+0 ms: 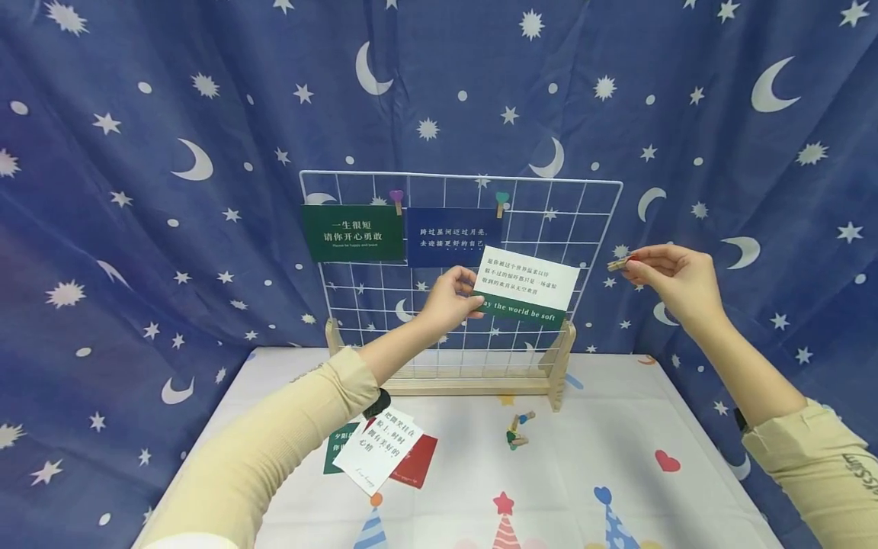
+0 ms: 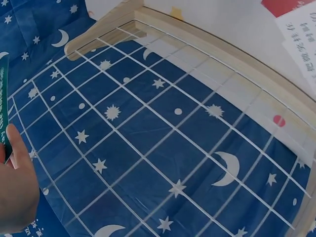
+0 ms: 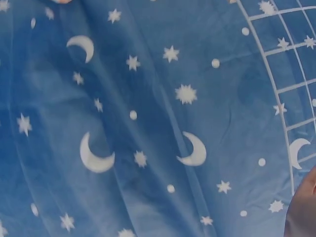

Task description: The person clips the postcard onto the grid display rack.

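Observation:
My left hand [image 1: 451,300] pinches the left edge of a white and green card [image 1: 527,284], held in front of the right part of a white wire grid [image 1: 439,305]. In the left wrist view, that hand [image 2: 19,182] and a strip of the green card [image 2: 4,98] show at the left edge. Out to the right of the grid, my right hand [image 1: 675,280] pinches a small wooden clothespin [image 1: 620,264] with a bit of red on it. Only part of the right hand [image 3: 302,207] enters its wrist view. A green card [image 1: 353,234] and a blue card [image 1: 446,236] hang on the grid.
Purple and teal heart clothespins [image 1: 397,200] sit above the hanging cards. Wooden feet [image 1: 561,366] support the grid on a white patterned tablecloth [image 1: 480,473]. Loose cards [image 1: 380,450] lie front left, and several small clothespins [image 1: 516,433] lie before the stand. A starry blue curtain [image 1: 439,91] surrounds the table.

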{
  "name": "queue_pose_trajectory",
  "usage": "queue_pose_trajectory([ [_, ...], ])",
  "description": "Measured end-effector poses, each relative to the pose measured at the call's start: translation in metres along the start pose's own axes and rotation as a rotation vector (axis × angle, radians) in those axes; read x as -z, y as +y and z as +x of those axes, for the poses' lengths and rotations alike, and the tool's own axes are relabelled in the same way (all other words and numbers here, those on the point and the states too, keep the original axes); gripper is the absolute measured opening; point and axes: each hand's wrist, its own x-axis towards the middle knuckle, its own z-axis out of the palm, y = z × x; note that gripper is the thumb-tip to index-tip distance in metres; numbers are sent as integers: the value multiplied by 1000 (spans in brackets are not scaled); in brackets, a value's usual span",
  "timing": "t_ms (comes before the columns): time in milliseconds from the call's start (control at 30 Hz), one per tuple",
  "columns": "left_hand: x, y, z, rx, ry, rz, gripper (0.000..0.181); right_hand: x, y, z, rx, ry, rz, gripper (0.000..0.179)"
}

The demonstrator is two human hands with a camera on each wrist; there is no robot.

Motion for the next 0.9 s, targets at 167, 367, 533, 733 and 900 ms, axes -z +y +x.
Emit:
queue_pose_trajectory([
  [167,-8,5,7,25,0,-47,33,8,-13,13,28,-20,-78,27],
  [367,-22,13,21,3,47,-71,37,12,-22,36,66,19,-78,27],
  [533,-34,17,31,-19,133,-124,33,16,-26,50,87,48,-221,26],
  [733,-43,18,42,-26,199,-194,34,10,-24,61,61,97,-241,27],
  [900,-48,18,47,-26,224,-214,34,5,-25,70,10,199,-190,26],
])
